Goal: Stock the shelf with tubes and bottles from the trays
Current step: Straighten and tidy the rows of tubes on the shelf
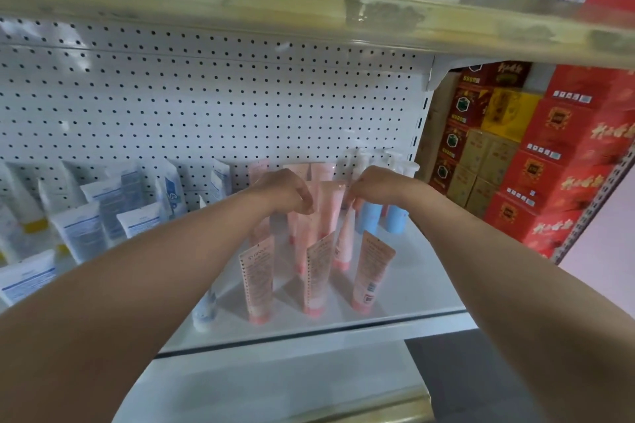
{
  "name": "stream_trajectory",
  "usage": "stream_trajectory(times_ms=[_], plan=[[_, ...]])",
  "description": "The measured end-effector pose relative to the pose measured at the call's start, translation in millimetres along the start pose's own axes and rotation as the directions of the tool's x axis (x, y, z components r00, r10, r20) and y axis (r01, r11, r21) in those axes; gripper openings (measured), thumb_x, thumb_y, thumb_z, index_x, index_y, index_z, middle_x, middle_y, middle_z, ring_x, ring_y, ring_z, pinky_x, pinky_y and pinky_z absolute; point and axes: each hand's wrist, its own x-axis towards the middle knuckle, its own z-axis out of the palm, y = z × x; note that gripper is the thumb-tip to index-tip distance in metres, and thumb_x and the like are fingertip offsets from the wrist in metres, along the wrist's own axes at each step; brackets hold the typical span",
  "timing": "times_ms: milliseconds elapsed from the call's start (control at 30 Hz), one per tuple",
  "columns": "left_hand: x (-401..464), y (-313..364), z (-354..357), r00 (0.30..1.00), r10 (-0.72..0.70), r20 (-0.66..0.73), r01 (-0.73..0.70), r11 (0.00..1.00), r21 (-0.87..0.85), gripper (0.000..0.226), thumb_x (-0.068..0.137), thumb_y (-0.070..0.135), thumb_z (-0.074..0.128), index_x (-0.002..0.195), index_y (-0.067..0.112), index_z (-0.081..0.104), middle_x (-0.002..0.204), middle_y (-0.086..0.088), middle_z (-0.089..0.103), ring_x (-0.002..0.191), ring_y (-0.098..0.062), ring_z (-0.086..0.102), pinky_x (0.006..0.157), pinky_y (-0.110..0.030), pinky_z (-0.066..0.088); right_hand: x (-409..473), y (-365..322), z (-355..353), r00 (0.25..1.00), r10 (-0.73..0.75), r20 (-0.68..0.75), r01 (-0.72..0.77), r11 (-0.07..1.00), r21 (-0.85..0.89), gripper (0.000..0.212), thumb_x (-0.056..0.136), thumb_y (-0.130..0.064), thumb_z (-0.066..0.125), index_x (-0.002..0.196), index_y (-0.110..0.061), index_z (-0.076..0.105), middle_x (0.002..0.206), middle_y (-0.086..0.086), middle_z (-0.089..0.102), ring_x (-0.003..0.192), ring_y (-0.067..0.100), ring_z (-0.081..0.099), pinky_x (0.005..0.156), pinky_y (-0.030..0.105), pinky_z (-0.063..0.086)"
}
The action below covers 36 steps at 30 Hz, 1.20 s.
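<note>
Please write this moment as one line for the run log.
stage: arranging pink tubes | left hand: pinching a tube top | right hand: pinching a tube top | shelf: white-blue tubes left, blue bottles right

We can read only "SYBINN", or something close to it, printed along the top edge of the front-left pink plastic tube (258, 282). Print on the white-and-blue tubes (82, 233) and the characters on the red cardboard boxes (563, 161) are too blurred for us to make out.

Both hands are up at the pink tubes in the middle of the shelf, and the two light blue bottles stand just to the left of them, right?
Not quite. The head view shows both the left hand and the right hand at the pink tubes in the middle of the shelf, but the two light blue bottles stand just to the right of them, not the left.
</note>
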Motion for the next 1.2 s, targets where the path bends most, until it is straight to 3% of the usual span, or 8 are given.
stream_trajectory(times_ms=[133, 233, 300, 400, 767, 867, 1033, 1200], plan=[[4.3, -0.1, 6.6, 0.994, -0.031, -0.102, 0.036, 0.998, 0.052, 0.012, 0.076, 0.037, 0.083, 0.07, 0.036, 0.072, 0.088, 0.014, 0.067, 0.107, -0.018, 0.06, 0.095, -0.036, 0.052, 4.5, 8.0, 7.1, 0.995, -0.079, -0.053, 0.074, 0.993, -0.091, 0.023, 0.085, -0.011, 0.062, 0.1, 0.003, 0.073, 0.1, 0.021, 0.071, 0.072, 0.018, 0.054, 0.058, 0.028, 0.044], [8.1, 2.3, 12.2, 0.988, -0.063, -0.144, 0.074, 0.995, 0.073, 0.015, 0.073, 0.042, 0.084, 0.067, 0.036, 0.071, 0.094, 0.015, 0.071, 0.103, -0.014, 0.062, 0.089, -0.036, 0.056, 4.0, 12.5, 12.7, 0.984, -0.139, -0.11, 0.132, 0.989, -0.067, 0.012, 0.087, -0.012, 0.071, 0.094, -0.016, 0.08, 0.096, -0.001, 0.075, 0.083, 0.01, 0.065, 0.067, 0.022, 0.053], [10.7, 3.7, 14.6, 0.985, -0.07, -0.159, 0.084, 0.993, 0.088, 0.017, 0.072, 0.042, 0.084, 0.066, 0.035, 0.071, 0.091, 0.015, 0.072, 0.102, -0.014, 0.063, 0.087, -0.036, 0.056, 6.4, 16.4, 16.7, 0.975, -0.162, -0.152, 0.159, 0.987, -0.03, 0.011, 0.084, -0.016, 0.078, 0.092, -0.024, 0.08, 0.093, -0.007, 0.075, 0.091, 0.01, 0.069, 0.084, 0.031, 0.057], [13.6, 4.8, 16.7, 0.983, -0.078, -0.165, 0.097, 0.989, 0.111, 0.018, 0.07, 0.044, 0.085, 0.068, 0.032, 0.072, 0.094, 0.01, 0.073, 0.105, -0.015, 0.062, 0.089, -0.039, 0.056, 10.2, 19.0, 20.5, 0.97, -0.161, -0.18, 0.16, 0.987, -0.019, 0.007, 0.082, -0.02, 0.08, 0.088, -0.025, 0.081, 0.09, -0.006, 0.076, 0.089, 0.011, 0.07, 0.089, 0.039, 0.057], [20.5, 4.6, 16.8, 0.973, -0.118, -0.2, 0.155, 0.971, 0.18, 0.028, 0.064, 0.044, 0.087, 0.076, 0.025, 0.07, 0.098, -0.001, 0.068, 0.1, -0.026, 0.062, 0.086, -0.046, 0.055, 14.6, 17.3, 17.7, 0.965, -0.194, -0.177, 0.195, 0.981, -0.016, 0.011, 0.081, -0.014, 0.081, 0.083, -0.025, 0.079, 0.084, -0.011, 0.072, 0.085, 0.013, 0.071, 0.08, 0.032, 0.059], [21.0, 3.4, 15.7, 0.975, -0.112, -0.193, 0.147, 0.973, 0.178, 0.027, 0.063, 0.044, 0.086, 0.074, 0.026, 0.07, 0.097, 0.0, 0.068, 0.097, -0.026, 0.064, 0.087, -0.045, 0.055, 13.3, 16.1, 16.1, 0.962, -0.213, -0.171, 0.207, 0.977, -0.052, 0.01, 0.083, -0.016, 0.08, 0.093, -0.02, 0.08, 0.09, -0.008, 0.071, 0.091, 0.012, 0.067, 0.07, 0.027, 0.055], [18.9, 2.2, 13.9, 0.976, -0.105, -0.189, 0.14, 0.974, 0.177, 0.025, 0.066, 0.04, 0.087, 0.077, 0.024, 0.071, 0.096, -0.004, 0.067, 0.097, -0.028, 0.063, 0.086, -0.044, 0.056, 15.5, 17.5, 14.0, 0.961, -0.227, -0.159, 0.219, 0.974, -0.066, 0.013, 0.084, -0.015, 0.079, 0.097, -0.016, 0.081, 0.093, -0.001, 0.075, 0.076, 0.006, 0.063, 0.041, 0.007, 0.038], [16.7, 0.5, 12.4, 0.976, -0.106, -0.19, 0.14, 0.975, 0.172, 0.026, 0.068, 0.039, 0.086, 0.077, 0.021, 0.07, 0.094, -0.006, 0.067, 0.1, -0.029, 0.061, 0.089, -0.044, 0.054, 14.7, 17.6, 12.9, 0.96, -0.236, -0.15, 0.231, 0.972, -0.049, 0.015, 0.085, -0.013, 0.078, 0.099, -0.014, 0.081, 0.092, -0.006, 0.07, 0.071, 0.001, 0.058, 0.04, 0.004, 0.036]])
